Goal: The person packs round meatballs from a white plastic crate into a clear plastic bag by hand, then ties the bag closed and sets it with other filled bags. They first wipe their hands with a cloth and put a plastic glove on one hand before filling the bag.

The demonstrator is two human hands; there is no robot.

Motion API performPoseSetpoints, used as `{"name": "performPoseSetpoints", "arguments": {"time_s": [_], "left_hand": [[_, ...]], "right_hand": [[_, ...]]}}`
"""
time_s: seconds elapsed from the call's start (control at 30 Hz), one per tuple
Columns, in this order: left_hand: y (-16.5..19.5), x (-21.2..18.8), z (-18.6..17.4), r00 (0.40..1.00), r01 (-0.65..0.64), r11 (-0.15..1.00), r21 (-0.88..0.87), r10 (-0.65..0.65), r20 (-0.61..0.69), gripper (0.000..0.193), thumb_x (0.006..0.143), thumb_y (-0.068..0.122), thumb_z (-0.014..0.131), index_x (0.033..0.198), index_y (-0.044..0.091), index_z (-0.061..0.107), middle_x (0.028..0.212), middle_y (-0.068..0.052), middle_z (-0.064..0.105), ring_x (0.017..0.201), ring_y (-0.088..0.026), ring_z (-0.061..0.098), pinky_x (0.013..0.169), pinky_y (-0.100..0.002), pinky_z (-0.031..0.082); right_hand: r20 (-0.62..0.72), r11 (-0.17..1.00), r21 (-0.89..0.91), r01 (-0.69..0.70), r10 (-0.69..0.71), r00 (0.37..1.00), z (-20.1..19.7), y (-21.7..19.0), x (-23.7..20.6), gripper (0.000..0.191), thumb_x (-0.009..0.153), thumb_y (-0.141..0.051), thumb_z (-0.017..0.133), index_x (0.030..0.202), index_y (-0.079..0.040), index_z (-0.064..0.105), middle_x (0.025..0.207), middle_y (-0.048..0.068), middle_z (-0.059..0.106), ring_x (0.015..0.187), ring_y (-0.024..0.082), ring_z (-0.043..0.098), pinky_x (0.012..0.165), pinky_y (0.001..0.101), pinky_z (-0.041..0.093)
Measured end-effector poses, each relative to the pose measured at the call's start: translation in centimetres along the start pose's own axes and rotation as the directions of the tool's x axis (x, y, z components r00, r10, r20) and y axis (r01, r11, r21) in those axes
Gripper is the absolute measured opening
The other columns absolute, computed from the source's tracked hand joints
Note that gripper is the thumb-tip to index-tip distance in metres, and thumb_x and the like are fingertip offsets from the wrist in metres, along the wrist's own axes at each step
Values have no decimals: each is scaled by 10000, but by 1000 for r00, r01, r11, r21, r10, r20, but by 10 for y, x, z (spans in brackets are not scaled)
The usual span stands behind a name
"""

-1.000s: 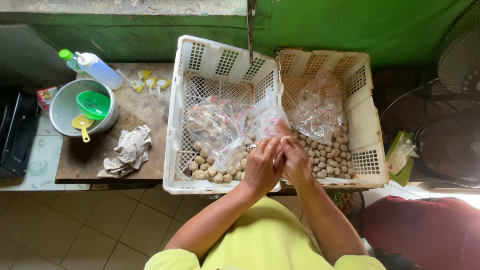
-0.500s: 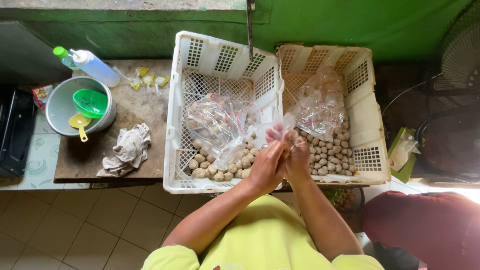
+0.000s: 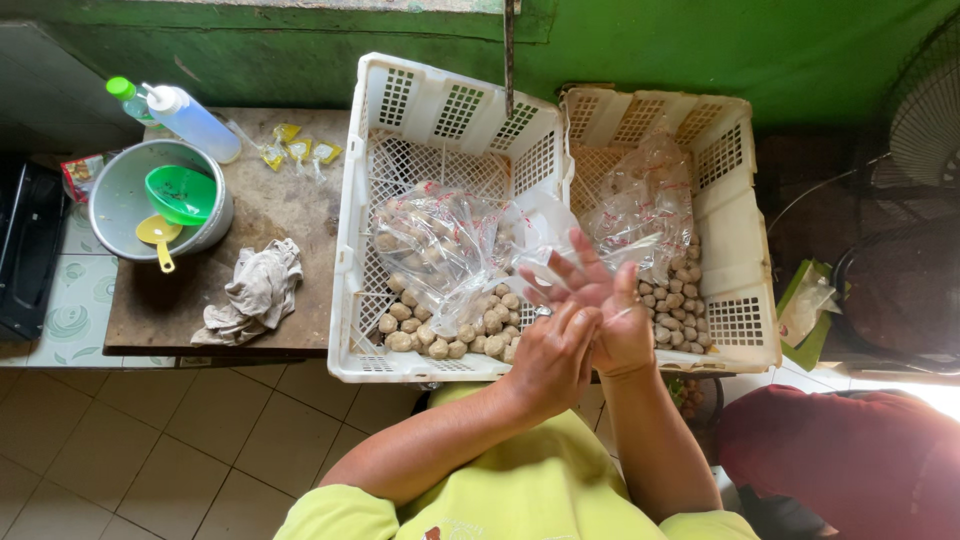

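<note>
**Both hands at the seam of two crates**

Starting at my far left, a black tray [image 3: 25, 250] lies by the wall, clear of the work. Next on the wooden table [image 3: 290, 210] stands a metal bowl [image 3: 120, 205] holding a green scoop [image 3: 180, 193] and a yellow spoon [image 3: 157, 233], with a squeeze bottle [image 3: 195, 122] lying behind it and a few small yellow sachets [image 3: 295, 150] near the back edge. A crumpled rag [image 3: 252, 298] sits at the table's front, close enough to grab for wiping, I reckon.

Then comes the left white crate [image 3: 350, 250], its floor covered with small pale balls [image 3: 440, 335] and clear bags of them [image 3: 440, 245] piled on top. My left hand [image 3: 550, 360] hovers over its near right corner, fingers curled and pressed against my right hand; whether they pinch anything I cannot tell.

My right hand [image 3: 605, 310] rises where the crates meet, fingers spread wide, palm towards me, gripping nothing I can make out. A thin clear plastic bag [image 3: 545, 235] drifts just behind those fingertips, touching or nearly so.

The cream crate [image 3: 745, 250] on the right holds more loose balls and another filled bag [image 3: 645, 205]. Beyond it stand a fan [image 3: 925, 120] and someone's dark red garment [image 3: 860, 460].
</note>
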State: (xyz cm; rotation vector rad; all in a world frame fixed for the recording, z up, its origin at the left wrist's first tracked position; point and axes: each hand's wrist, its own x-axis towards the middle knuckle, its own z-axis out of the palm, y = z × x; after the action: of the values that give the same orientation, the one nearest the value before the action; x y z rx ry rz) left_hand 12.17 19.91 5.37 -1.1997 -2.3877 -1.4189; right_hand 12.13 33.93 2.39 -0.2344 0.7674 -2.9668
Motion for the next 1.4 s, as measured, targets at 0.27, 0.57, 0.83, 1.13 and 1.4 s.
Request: {"name": "performPoseSetpoints", "arguments": {"time_s": [0.27, 0.57, 0.83, 1.13, 1.4], "left_hand": [[12, 3, -2, 982, -147, 988, -50, 139, -126, 257, 949, 48, 651, 1195, 21, 581, 1050, -128, 610, 888, -327, 649, 746, -416, 526], [4, 8, 5, 994, -97, 995, 4, 97, -47, 266, 856, 127, 695, 1088, 37, 601, 960, -142, 594, 821, -326, 636, 698, -437, 500], [0, 3, 6, 995, -69, 998, -13, 68, -67, 265, 813, 101, 671, 1051, 50, 567, 940, -127, 566, 823, -322, 621, 694, -439, 490], [3, 6, 2, 983, -112, 993, -37, 106, -153, 361, 801, 46, 655, 1154, 16, 580, 1008, -150, 595, 837, -345, 623, 685, -441, 489], [-7, 4, 8, 992, -25, 996, -85, 14, -126, 178, 869, 55, 662, 1026, 65, 580, 931, -139, 586, 810, -341, 618, 693, -454, 493]], "right_hand": [[-37, 985, -155, 82, -88, 995, 14, -15, 8, 801, 982, -647, 449, 1632, -215, 270, 1700, 79, 273, 1592, 409, 220, 1297, 617, 193], [-16, 958, -200, 207, -214, 977, -1, -5, 17, 643, 1078, -584, 387, 1614, -239, 302, 1702, 76, 316, 1617, 380, 254, 1330, 637, 184], [77, 986, -112, 122, -114, 991, 4, -3, 21, 730, 1058, -670, 317, 1647, -239, 326, 1722, 131, 269, 1614, 379, 201, 1310, 598, 144], [-82, 883, -383, 272, -325, 942, 15, 0, 33, 804, 1035, -665, 400, 1654, -230, 128, 1796, 117, 23, 1683, 405, 57, 1374, 657, 52], [-171, 889, -431, 155, -249, 953, -7, -1, 46, 942, 948, -757, 446, 1669, -224, 158, 1768, 139, 37, 1615, 402, 98, 1280, 597, 35]]}}
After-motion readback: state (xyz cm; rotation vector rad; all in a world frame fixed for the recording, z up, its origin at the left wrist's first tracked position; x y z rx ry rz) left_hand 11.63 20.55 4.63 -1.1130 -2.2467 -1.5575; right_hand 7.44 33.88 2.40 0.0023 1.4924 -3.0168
